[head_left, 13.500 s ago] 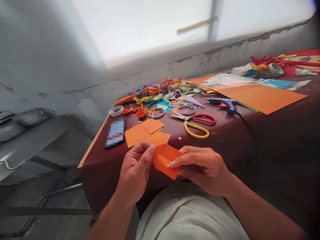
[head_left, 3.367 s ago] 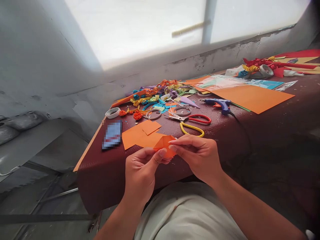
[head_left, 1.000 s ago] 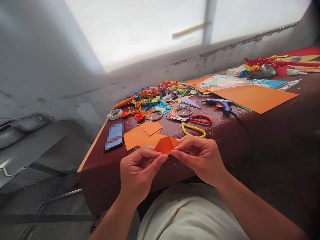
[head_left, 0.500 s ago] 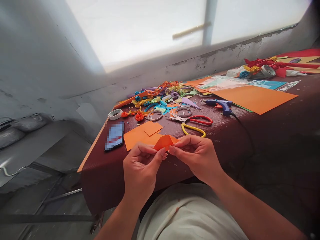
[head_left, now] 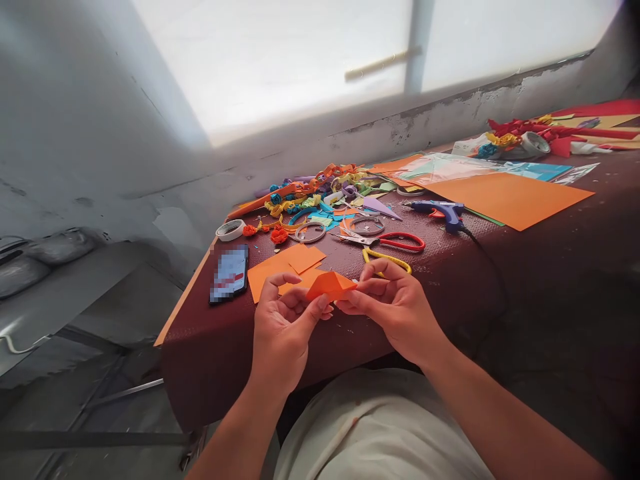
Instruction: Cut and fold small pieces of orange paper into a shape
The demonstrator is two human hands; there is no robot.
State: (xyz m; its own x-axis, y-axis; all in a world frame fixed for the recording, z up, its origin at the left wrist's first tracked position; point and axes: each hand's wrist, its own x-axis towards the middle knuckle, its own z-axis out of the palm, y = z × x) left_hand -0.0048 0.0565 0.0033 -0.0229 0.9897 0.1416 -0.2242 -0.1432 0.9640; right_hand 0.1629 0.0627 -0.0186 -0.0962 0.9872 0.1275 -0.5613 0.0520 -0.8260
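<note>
A small folded piece of orange paper (head_left: 331, 285) is held up between both hands, above the near edge of the table. My left hand (head_left: 286, 323) pinches its left end with the thumb in front, its index finger lifted off. At the right end my right hand (head_left: 393, 300) grips the paper between thumb and fingers, with the index finger raised. Behind the hands lie orange paper sheets (head_left: 273, 267) with a smaller cut piece (head_left: 305, 256) on top. Scissors (head_left: 383, 241) with one red and one yellow handle rest just beyond my right hand.
A phone (head_left: 230, 272) and a tape roll (head_left: 231, 230) lie on the left of the maroon-covered table (head_left: 210, 360). Colourful paper scraps (head_left: 320, 200) are heaped at the back. A corded blue glue gun (head_left: 443, 212) sits right, near a large orange sheet (head_left: 520, 197).
Both index fingers have lifted away from the orange paper. The folded piece has tilted slightly and stays between the hands. The table items look unmoved.
</note>
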